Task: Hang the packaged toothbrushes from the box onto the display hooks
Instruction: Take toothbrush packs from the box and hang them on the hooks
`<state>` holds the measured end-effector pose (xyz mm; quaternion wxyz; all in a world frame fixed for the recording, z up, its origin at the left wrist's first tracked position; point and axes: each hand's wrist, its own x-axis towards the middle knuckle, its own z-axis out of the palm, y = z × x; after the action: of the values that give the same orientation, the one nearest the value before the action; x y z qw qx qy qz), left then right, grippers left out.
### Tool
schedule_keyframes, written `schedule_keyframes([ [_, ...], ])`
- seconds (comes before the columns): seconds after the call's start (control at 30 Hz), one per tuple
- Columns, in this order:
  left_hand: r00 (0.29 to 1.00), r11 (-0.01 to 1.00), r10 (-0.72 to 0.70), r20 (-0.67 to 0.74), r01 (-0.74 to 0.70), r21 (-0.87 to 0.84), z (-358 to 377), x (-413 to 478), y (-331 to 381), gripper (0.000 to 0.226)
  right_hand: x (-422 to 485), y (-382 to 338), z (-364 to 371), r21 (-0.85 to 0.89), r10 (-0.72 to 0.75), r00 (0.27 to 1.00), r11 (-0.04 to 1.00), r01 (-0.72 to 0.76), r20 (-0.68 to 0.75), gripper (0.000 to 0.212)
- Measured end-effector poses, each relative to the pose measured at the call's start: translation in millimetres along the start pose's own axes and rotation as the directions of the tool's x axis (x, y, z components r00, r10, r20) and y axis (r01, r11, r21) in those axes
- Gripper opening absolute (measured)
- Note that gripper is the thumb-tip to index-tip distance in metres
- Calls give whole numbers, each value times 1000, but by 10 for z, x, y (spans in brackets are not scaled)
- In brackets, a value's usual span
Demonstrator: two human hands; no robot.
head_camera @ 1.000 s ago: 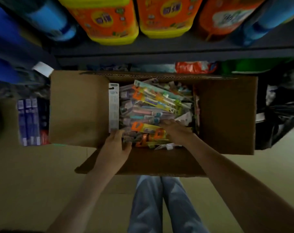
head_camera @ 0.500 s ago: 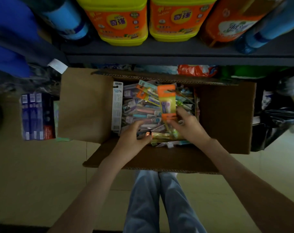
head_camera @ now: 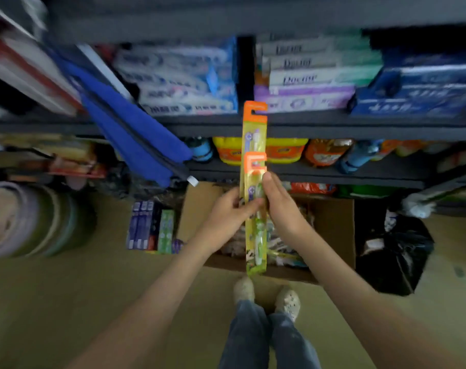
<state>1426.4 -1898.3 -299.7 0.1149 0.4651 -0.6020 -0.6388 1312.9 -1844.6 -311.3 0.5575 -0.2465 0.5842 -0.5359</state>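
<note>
Two packaged toothbrushes with orange hang tabs and yellow-green cards are held upright in front of the shelves. The farther pack (head_camera: 254, 129) rises higher; the nearer pack (head_camera: 256, 235) overlaps it lower down. My left hand (head_camera: 226, 217) pinches the packs from the left and my right hand (head_camera: 281, 209) grips them from the right. Below stands the open cardboard box (head_camera: 333, 230) with more toothbrush packs inside, mostly hidden by my hands. No display hooks are visible.
Dark shelves (head_camera: 306, 126) carry toothpaste boxes (head_camera: 314, 73) above and orange-yellow bottles (head_camera: 285, 150) below. A blue cloth item (head_camera: 130, 129) hangs at left. Toothpaste packs (head_camera: 149, 227) lie left of the box, a black bag (head_camera: 394, 251) right. My feet (head_camera: 266, 296) stand before the box.
Both hands lifted out of the box with two toothbrush packs, raising them upright before the shelves. The view tilted up, showing higher shelves.
</note>
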Motion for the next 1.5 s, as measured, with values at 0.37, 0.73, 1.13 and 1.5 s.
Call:
schedule_keyframes([
  [0.37, 991, 985, 133, -8, -133, -108, -1033, -367, 1211, 13, -158, -1290, 801, -542, -260, 945, 774, 327, 200, 79],
  [0.73, 984, 971, 116, 134, -83, -226, -2197, -809, 1075, 19, -166, -1502, 1723, -498, -130, 908, 800, 334, 399, 62],
  [1.13, 886, 887, 455, -91, -460, -45, -2886, -1040, 1618, 21, -120, -2269, 2105, -561, -503, 809, 593, 578, 304, 60],
  [1.5, 577, 635, 626, -524, -768, -87, -2970, -741, 3039, 16, 129, -4087, 1940, -834, -817, 540, 145, 532, 202, 54],
])
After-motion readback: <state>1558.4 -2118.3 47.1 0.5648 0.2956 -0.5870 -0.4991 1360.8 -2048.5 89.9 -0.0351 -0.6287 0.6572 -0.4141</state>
